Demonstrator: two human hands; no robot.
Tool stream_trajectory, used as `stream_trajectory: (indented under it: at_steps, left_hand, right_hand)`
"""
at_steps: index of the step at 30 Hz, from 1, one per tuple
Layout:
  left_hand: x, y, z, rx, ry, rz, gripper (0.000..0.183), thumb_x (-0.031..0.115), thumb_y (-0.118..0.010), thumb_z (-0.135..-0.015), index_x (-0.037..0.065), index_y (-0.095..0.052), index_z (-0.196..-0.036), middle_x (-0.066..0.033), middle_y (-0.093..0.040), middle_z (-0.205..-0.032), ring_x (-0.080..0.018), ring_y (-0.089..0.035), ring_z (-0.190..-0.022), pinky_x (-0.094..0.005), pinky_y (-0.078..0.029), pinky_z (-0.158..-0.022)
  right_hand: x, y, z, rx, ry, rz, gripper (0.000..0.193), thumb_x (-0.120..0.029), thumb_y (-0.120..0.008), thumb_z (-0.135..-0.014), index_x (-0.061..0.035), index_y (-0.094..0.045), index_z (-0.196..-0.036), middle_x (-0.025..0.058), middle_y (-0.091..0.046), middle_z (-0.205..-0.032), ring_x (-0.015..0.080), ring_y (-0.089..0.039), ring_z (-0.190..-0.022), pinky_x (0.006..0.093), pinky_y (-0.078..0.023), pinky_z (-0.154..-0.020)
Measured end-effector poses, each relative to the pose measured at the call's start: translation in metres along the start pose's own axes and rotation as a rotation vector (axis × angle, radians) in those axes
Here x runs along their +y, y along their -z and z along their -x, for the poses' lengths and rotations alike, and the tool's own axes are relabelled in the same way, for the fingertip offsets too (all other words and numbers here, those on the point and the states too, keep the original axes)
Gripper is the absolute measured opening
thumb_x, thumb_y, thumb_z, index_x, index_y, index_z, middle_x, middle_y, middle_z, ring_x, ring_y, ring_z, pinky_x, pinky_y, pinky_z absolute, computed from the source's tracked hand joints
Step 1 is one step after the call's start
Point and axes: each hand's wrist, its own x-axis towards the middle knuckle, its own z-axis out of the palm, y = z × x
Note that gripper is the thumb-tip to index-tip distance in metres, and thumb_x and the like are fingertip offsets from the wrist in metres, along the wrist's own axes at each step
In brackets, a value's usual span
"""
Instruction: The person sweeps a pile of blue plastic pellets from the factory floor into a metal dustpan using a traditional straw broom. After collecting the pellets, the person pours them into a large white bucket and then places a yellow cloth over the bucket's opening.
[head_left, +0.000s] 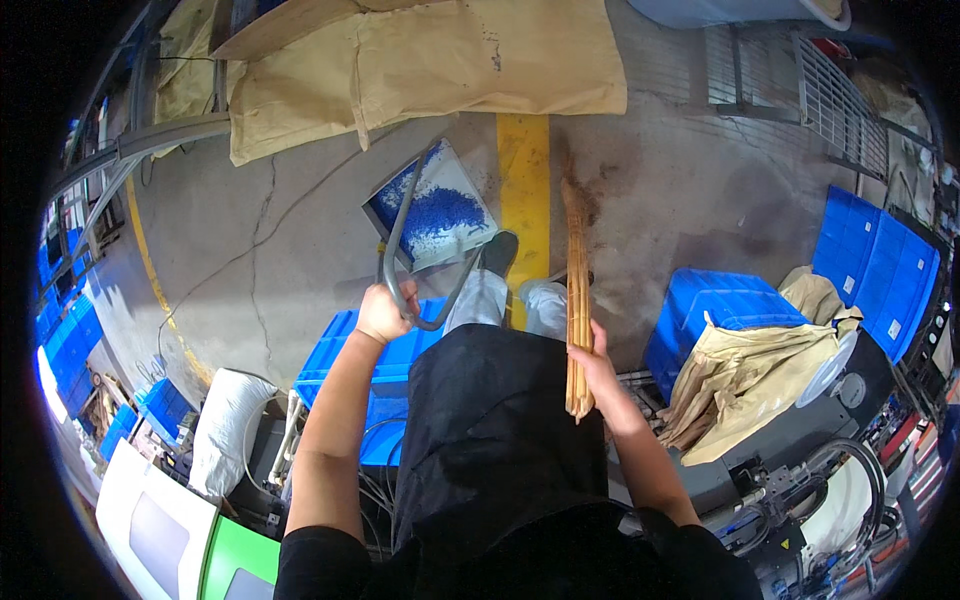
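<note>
Black apron [490, 410] fills my view; left fingers [410, 291] clasp the dustpan [446, 165] handle [393, 235] (blue pellets [447, 210] inside), right fingers [598, 338] a broom [578, 280].

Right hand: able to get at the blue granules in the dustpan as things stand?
Probably not: the right hand is closed around the bundle of sticks, and the blue granules lie well below it in the dustpan, whose looped handle partly crosses the way.

Left hand [385, 315] grips a grey dustpan handle [403, 207], right hand [596, 368] a stick bundle [578, 300].
</note>
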Motion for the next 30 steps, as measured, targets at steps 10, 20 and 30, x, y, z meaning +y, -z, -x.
stream_trajectory:
  at_steps: [10, 20, 30]
  left_hand:
    - [0.000, -0.003, -0.002, -0.005, 0.035, 0.035, 0.008, 0.005, -0.056, -0.057, 0.009, -0.051, -0.062, -0.0072, -0.058, -0.059, -0.0291, -0.059, -0.060, -0.0374, -0.047, -0.053]
    - [-0.011, -0.006, 0.005, 0.102, -0.062, -0.098, 0.006, 0.009, -0.056, -0.061, 0.011, -0.051, -0.063, -0.0103, -0.056, -0.056, -0.0340, -0.056, -0.056, -0.0419, -0.044, -0.048]
    - [0.001, -0.011, 0.009, 0.100, 0.202, -0.173, 0.024, 0.020, -0.043, -0.085, 0.009, -0.056, -0.102, -0.0205, -0.062, -0.089, -0.0411, -0.057, -0.085, -0.0467, -0.046, -0.071]
  right_hand:
    - [0.033, -0.010, 0.057, -0.257, -0.014, 0.713, 0.076, -0.029, -0.062, -0.078, -0.0212, -0.015, -0.138, 0.0258, -0.060, -0.095, 0.0422, -0.059, -0.086, 0.0444, -0.046, -0.075]
    - [0.016, -0.020, 0.002, -0.124, -0.155, 0.805, 0.074, -0.029, -0.061, -0.076, -0.0173, -0.020, -0.136, 0.0237, -0.062, -0.087, 0.0405, -0.059, -0.086, 0.0440, -0.046, -0.076]
    - [0.004, 0.050, 0.099, -0.117, -0.169, 0.757, 0.076, -0.031, -0.063, -0.074, -0.0225, -0.021, -0.136, 0.0238, -0.060, -0.097, 0.0393, -0.057, -0.093, 0.0417, -0.044, -0.080]
